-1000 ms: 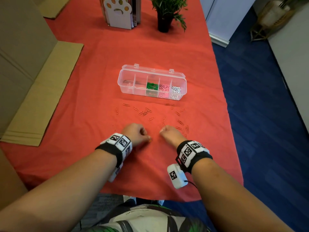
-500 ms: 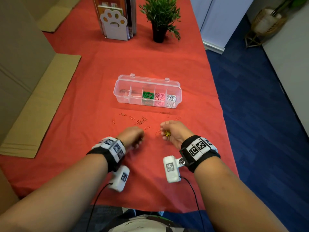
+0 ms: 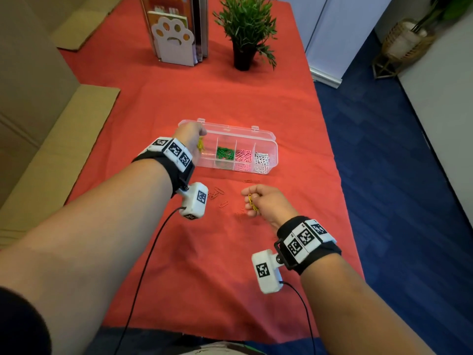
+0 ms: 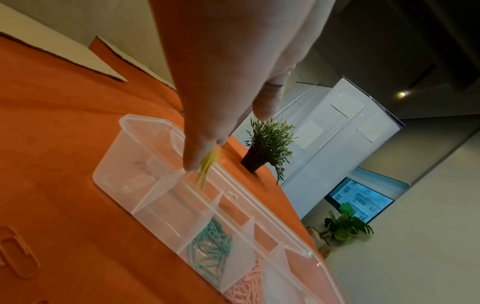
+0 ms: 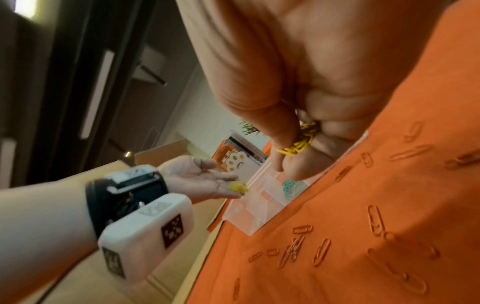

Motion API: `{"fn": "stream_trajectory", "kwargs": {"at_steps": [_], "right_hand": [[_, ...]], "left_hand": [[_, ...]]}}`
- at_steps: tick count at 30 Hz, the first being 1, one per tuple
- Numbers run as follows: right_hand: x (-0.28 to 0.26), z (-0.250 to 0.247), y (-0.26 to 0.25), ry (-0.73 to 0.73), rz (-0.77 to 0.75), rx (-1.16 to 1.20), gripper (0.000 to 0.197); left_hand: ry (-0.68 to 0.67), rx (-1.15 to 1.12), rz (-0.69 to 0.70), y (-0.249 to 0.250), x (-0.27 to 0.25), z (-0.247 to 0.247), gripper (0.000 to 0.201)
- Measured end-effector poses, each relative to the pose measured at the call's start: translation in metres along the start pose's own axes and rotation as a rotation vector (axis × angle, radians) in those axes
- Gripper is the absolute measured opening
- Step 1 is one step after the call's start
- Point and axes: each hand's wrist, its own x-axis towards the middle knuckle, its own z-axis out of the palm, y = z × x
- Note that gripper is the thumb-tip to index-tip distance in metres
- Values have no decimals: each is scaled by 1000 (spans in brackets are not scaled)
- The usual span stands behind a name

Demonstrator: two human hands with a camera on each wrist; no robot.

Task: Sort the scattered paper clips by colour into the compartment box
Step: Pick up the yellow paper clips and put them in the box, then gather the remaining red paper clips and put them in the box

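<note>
The clear compartment box (image 3: 266,139) lies open on the red cloth, with green clips (image 3: 225,153), pink clips (image 3: 243,156) and white clips (image 3: 261,158) in its three right compartments. My left hand (image 3: 202,133) hovers over the box's left part, its fingers straight, and yellow clips (image 4: 207,166) slide off the fingertips towards the second compartment from the left. My right hand (image 3: 252,201) is lifted above the cloth in front of the box, its fingers curled round a bunch of yellow clips (image 5: 298,146). Several red clips (image 3: 216,193) lie scattered on the cloth between my hands.
A potted plant (image 3: 245,29) and a paw-shaped bookend (image 3: 174,42) with books stand at the far end of the table. Flattened cardboard (image 3: 38,155) lies along the left side. The table's right edge drops to blue carpet (image 3: 396,175).
My left hand rose from the cloth and reached forward over the box, where it lets yellow clips go. My right hand lifted off the cloth with its yellow clips.
</note>
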Motion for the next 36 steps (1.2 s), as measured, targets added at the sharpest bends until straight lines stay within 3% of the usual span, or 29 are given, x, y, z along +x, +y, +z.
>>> {"fn": "stream_trajectory", "kwargs": {"at_steps": [2,6,10,13,19,23,30,36], "right_hand": [[5,3,-4,30,-33,-29,31],[19,13,-22,44,-59,-41,30],[35,27,-51,60,-175,-55,28],[51,43,-68,138,-297,-223,30],[67,75,-86,274,-519,-510,38],[73,90,-90,77,-434,-642,58],[66,73,-90,36,-406,-655,77],[49,44,-66,182,-503,-556,48]], "left_hand": [[55,52,24,2,-2,3,54],[71,98,63,-8,2,-9,48],[127,393,213,-25,-5,-33,34],[168,639,315,-58,-15,-56,28],[86,1057,214,-102,-33,-101,20],[-19,1300,79,-109,-43,-114,11],[-145,1658,-66,-124,-46,-114,45],[-153,1723,-56,-129,-44,-104,38]]}}
